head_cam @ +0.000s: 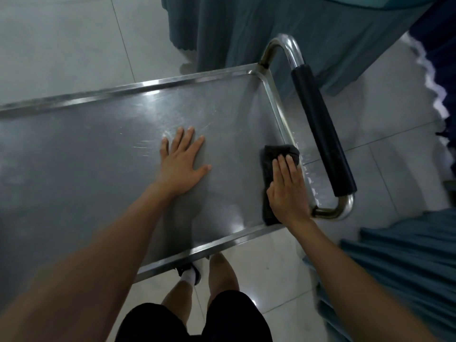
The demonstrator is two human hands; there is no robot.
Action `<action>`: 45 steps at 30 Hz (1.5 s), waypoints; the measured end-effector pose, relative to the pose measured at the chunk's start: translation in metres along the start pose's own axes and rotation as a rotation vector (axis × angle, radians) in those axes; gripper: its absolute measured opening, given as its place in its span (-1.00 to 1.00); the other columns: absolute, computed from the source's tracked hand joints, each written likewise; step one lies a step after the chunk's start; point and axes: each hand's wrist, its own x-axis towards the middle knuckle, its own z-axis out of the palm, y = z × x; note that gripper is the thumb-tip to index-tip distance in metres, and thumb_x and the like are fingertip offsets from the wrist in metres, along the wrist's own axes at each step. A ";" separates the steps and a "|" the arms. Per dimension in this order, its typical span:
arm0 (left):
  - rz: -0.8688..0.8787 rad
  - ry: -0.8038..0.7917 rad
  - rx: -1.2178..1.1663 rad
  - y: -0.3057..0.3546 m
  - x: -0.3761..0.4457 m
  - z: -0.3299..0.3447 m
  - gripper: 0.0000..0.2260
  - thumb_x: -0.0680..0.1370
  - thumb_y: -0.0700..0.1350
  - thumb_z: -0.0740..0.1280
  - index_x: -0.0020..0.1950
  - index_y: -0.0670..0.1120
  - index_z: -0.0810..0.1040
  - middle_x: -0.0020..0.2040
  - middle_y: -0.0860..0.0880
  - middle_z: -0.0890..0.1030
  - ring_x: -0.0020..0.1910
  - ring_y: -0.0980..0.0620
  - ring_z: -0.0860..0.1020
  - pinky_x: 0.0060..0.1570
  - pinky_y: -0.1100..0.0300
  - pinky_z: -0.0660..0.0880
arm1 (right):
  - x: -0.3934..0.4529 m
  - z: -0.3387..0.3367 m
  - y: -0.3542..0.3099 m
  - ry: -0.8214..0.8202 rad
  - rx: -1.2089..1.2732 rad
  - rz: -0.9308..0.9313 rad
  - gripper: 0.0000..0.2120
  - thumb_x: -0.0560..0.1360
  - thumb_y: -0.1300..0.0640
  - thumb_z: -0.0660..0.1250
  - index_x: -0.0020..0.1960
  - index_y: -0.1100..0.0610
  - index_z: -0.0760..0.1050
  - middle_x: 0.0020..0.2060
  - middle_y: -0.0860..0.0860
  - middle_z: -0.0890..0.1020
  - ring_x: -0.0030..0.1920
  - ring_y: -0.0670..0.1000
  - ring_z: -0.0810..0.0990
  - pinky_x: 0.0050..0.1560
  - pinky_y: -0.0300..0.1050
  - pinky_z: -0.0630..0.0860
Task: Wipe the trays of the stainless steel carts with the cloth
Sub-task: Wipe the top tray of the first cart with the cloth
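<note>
A steel cart tray (98,149) fills most of the view from above, its raised rim running along the far and near edges and turning at the right end. Just beyond that right end stands the cart's handle (320,129), a bent steel tube with a black padded grip along its straight part.

The left hand (181,160) lies flat on the tray near its middle, palm down, fingers (190,137) straight and spread, thumb out to the right; it holds nothing. The right hand (287,188) presses a dark cloth (271,159) onto the tray at its right end, close against the rim. Its fingers are straight and together on top of the cloth, not curled round it. The cloth shows past the fingertips and along the left side of the hand, down to the wrist, near the tray's near right corner.

Below the near rim the person's bare legs, black shorts and a dark shoe with a white sock (188,274) stand on a pale tiled floor (61,45). Blue-green curtains (234,33) hang beyond the cart, and more blue-green cloth (407,267) lies at lower right.
</note>
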 end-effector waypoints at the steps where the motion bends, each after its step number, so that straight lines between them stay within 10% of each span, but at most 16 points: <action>1: 0.007 -0.010 -0.003 -0.001 0.000 -0.002 -0.31 0.49 0.31 0.22 0.57 0.11 0.17 0.62 0.02 0.01 0.59 -0.01 -0.11 0.50 -0.18 -0.16 | -0.007 0.000 0.001 -0.005 -0.005 0.001 -0.43 0.63 0.06 -0.01 0.60 0.24 0.09 0.58 0.19 0.16 0.61 0.18 0.00 0.55 0.23 0.11; 26: -0.015 -0.093 0.107 -0.007 -0.037 0.008 -0.35 0.65 0.21 -0.08 0.59 -0.08 -0.29 0.57 -0.10 -0.35 0.52 -0.05 -0.41 0.48 -0.20 -0.32 | 0.026 -0.002 -0.075 -0.012 0.017 -0.104 -0.39 0.60 0.06 0.06 0.61 0.23 0.08 0.60 0.16 0.14 0.62 0.15 -0.05 0.58 0.21 -0.04; 45: -0.024 -0.108 0.185 -0.007 -0.037 0.009 -0.36 0.66 0.19 -0.05 0.61 -0.13 -0.11 0.61 -0.15 -0.20 0.57 -0.16 -0.23 0.48 -0.29 -0.06 | 0.194 -0.014 -0.101 0.023 0.049 -0.119 -0.38 0.58 0.02 -0.02 0.60 0.22 0.11 0.60 0.15 0.14 0.61 0.14 -0.01 0.59 0.18 -0.03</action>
